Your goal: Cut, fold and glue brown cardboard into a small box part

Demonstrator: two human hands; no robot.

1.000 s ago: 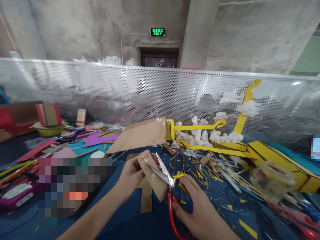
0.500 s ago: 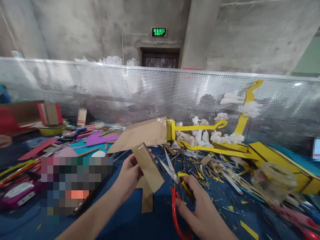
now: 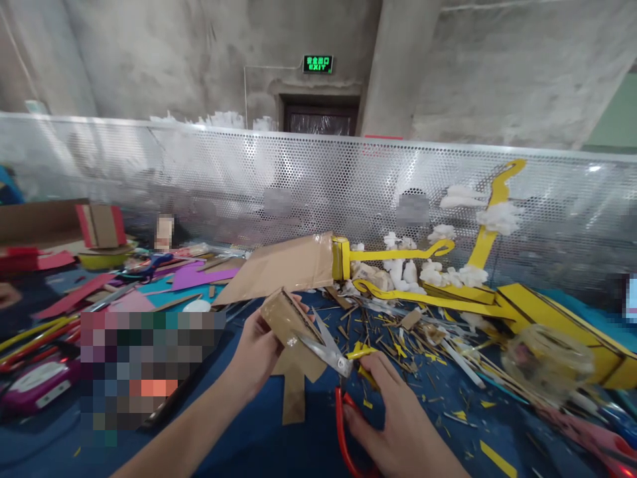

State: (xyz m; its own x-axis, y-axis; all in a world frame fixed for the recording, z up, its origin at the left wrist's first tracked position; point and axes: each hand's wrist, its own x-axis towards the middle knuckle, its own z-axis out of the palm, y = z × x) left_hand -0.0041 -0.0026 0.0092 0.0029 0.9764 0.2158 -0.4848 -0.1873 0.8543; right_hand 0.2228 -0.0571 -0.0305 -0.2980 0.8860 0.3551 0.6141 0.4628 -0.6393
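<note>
In the head view, my left hand (image 3: pixel 259 348) is closed around a folded brown cardboard piece (image 3: pixel 281 315), held up above the blue table. My right hand (image 3: pixel 383 405) grips scissors (image 3: pixel 342 365) with one red and one yellow handle. Their blades are spread, one in front of the cardboard and the other at its right edge. Just under the held piece lies a flat cardboard strip (image 3: pixel 293 398). Beyond my hands rests a larger brown cardboard panel (image 3: pixel 283 265), with a yellow box-like part (image 3: pixel 340 259) at its right end.
Cardboard scraps and slivers (image 3: pixel 398 325) litter the table right of my hands. A roll of clear tape (image 3: pixel 547 362) and a yellow cardboard structure (image 3: pixel 562 318) stand at right. Purple paper (image 3: pixel 204 277) lies left. A perforated metal panel (image 3: pixel 223 172) runs along the back.
My right hand has brought the scissors left and slightly up, and the blades have opened wider around the cardboard's right edge. The left hand has shifted only slightly.
</note>
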